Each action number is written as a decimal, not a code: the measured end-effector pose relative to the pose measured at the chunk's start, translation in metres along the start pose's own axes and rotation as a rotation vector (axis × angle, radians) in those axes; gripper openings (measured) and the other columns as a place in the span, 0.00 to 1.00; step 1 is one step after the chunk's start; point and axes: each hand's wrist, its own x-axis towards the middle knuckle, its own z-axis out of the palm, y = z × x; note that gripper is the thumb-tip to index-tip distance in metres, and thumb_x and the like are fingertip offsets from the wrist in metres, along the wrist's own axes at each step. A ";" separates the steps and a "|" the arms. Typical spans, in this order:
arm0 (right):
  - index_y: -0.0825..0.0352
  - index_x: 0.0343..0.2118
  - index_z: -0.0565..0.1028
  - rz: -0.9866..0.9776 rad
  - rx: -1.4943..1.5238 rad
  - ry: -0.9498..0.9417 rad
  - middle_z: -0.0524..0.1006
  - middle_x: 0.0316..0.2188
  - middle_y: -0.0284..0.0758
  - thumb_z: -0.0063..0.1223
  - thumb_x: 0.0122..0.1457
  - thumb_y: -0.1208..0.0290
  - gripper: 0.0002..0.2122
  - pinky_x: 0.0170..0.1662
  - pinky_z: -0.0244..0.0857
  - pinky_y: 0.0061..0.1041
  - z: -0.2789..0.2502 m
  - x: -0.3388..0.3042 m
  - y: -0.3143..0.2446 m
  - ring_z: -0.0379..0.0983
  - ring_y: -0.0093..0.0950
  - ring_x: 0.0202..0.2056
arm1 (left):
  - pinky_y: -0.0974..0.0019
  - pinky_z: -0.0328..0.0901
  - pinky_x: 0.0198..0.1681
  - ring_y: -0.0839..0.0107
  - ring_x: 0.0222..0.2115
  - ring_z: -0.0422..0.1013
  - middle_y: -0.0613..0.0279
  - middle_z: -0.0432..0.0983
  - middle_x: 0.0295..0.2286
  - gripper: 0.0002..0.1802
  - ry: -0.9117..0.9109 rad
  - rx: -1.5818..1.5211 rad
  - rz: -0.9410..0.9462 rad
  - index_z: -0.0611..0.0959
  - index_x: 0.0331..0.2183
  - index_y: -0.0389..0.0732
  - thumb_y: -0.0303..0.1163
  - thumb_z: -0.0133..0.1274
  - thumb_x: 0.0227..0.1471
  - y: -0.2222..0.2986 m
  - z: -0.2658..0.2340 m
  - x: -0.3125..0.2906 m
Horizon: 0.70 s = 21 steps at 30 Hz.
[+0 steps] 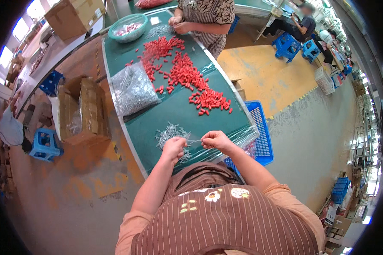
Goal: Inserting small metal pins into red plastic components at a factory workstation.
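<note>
My left hand (174,148) is closed just over the right part of a pile of thin grey pin-like pieces (168,132) on the green table. From its fingers, slim grey pieces (193,141) reach across the small gap to my right hand (216,140). The right fingertips are pinched at the far end of these pieces; their exact kind is too small to make out. Farther up the table lie many small red cylinders (187,74) in loose heaps. A clear plastic bag (134,89) full of grey pieces rests at the left edge.
The green table (144,127) runs away from me. A blue crate (266,146) stands at its right, an open cardboard box (83,110) at its left. A green basin (127,29) sits at the far end, where a co-worker's hands (181,25) handle something small. Blue stools (47,144) stand around.
</note>
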 end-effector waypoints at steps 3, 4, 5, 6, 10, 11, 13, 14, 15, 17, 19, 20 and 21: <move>0.70 0.32 0.75 -0.126 -0.398 0.226 0.77 0.27 0.38 0.52 0.48 0.73 0.09 0.35 0.68 0.23 -0.018 0.017 -0.007 0.74 0.26 0.29 | 0.69 0.62 0.21 0.73 0.16 0.66 0.62 0.72 0.18 0.08 0.353 0.684 0.473 0.77 0.23 0.36 0.32 0.51 0.43 -0.008 0.009 0.002; 0.69 0.32 0.75 -0.301 -0.544 0.348 0.77 0.27 0.38 0.51 0.47 0.74 0.09 0.34 0.67 0.25 -0.029 0.022 -0.001 0.74 0.27 0.29 | 0.67 0.64 0.26 0.69 0.20 0.69 0.59 0.74 0.21 0.09 0.348 0.771 0.491 0.78 0.23 0.37 0.33 0.51 0.42 -0.006 0.019 -0.004; 0.68 0.31 0.75 -0.481 -0.702 0.480 0.77 0.27 0.38 0.51 0.46 0.75 0.09 0.34 0.67 0.27 -0.034 0.029 0.000 0.74 0.29 0.30 | 0.65 0.65 0.31 0.65 0.24 0.72 0.56 0.76 0.23 0.10 0.343 0.854 0.525 0.80 0.24 0.37 0.35 0.51 0.41 -0.003 0.027 -0.010; 0.68 0.31 0.75 -0.519 -0.816 0.548 0.76 0.29 0.42 0.48 0.44 0.73 0.11 0.39 0.66 0.31 -0.024 0.030 -0.016 0.72 0.36 0.35 | 0.62 0.65 0.29 0.60 0.24 0.71 0.53 0.75 0.22 0.10 0.337 0.924 0.604 0.79 0.26 0.39 0.35 0.52 0.43 -0.015 0.016 -0.004; 0.59 0.34 0.73 -0.281 -1.081 0.584 0.72 0.31 0.47 0.47 0.47 0.67 0.10 0.33 0.67 0.41 -0.007 0.081 -0.031 0.73 0.44 0.29 | 0.66 0.66 0.28 0.71 0.22 0.72 0.57 0.76 0.21 0.07 0.284 0.829 0.503 0.79 0.25 0.37 0.31 0.53 0.42 -0.037 -0.007 0.011; 0.59 0.36 0.71 -0.347 -1.099 0.613 0.70 0.32 0.48 0.46 0.50 0.65 0.10 0.32 0.67 0.42 -0.010 0.096 -0.015 0.73 0.44 0.29 | 0.68 0.66 0.27 0.73 0.21 0.71 0.58 0.76 0.20 0.07 0.291 0.770 0.408 0.79 0.23 0.35 0.30 0.54 0.41 -0.037 -0.004 0.008; 0.60 0.37 0.70 -0.351 -1.171 0.545 0.69 0.34 0.46 0.44 0.51 0.67 0.10 0.31 0.67 0.41 0.000 0.094 -0.022 0.73 0.43 0.29 | 0.70 0.63 0.28 0.74 0.23 0.67 0.63 0.73 0.23 0.12 0.260 0.909 0.446 0.79 0.32 0.36 0.34 0.51 0.49 -0.059 -0.040 0.029; 0.60 0.37 0.70 -0.349 -1.152 0.582 0.69 0.34 0.46 0.44 0.51 0.67 0.10 0.31 0.67 0.41 -0.004 0.094 -0.020 0.73 0.43 0.29 | 0.70 0.63 0.28 0.74 0.23 0.67 0.63 0.73 0.23 0.12 0.235 0.937 0.461 0.79 0.32 0.36 0.34 0.51 0.49 -0.047 -0.033 0.026; 0.61 0.36 0.70 -0.415 -1.132 0.580 0.68 0.33 0.46 0.44 0.51 0.68 0.09 0.31 0.67 0.41 -0.011 0.094 -0.017 0.72 0.43 0.29 | 0.68 0.63 0.32 0.72 0.26 0.68 0.61 0.74 0.25 0.13 0.238 0.905 0.387 0.78 0.33 0.35 0.35 0.51 0.48 -0.040 -0.025 0.019; 0.61 0.35 0.69 -0.487 -1.111 0.570 0.68 0.33 0.45 0.44 0.51 0.69 0.08 0.31 0.67 0.41 -0.011 0.091 -0.012 0.72 0.43 0.29 | 0.66 0.64 0.36 0.69 0.29 0.69 0.58 0.75 0.27 0.15 0.252 0.873 0.311 0.78 0.33 0.33 0.36 0.52 0.48 -0.034 -0.021 0.005; 0.63 0.34 0.69 -0.477 -1.119 0.502 0.68 0.32 0.46 0.43 0.52 0.70 0.07 0.32 0.66 0.41 -0.008 0.089 -0.011 0.72 0.43 0.30 | 0.66 0.64 0.35 0.70 0.29 0.69 0.59 0.75 0.27 0.15 0.205 0.765 0.276 0.78 0.34 0.34 0.36 0.52 0.48 -0.030 -0.025 0.001; 0.64 0.32 0.68 -0.447 -1.108 0.495 0.68 0.32 0.46 0.45 0.51 0.70 0.06 0.32 0.66 0.41 -0.007 0.089 -0.012 0.72 0.43 0.31 | 0.65 0.64 0.35 0.69 0.29 0.69 0.58 0.75 0.27 0.14 0.219 0.785 0.361 0.79 0.33 0.34 0.35 0.52 0.47 -0.033 -0.028 0.004; 0.64 0.32 0.68 -0.450 -1.110 0.501 0.68 0.32 0.46 0.45 0.51 0.70 0.06 0.32 0.66 0.41 -0.008 0.092 -0.007 0.72 0.43 0.31 | 0.65 0.64 0.35 0.69 0.29 0.69 0.58 0.75 0.27 0.14 0.216 0.785 0.367 0.79 0.33 0.34 0.35 0.52 0.47 -0.032 -0.029 0.007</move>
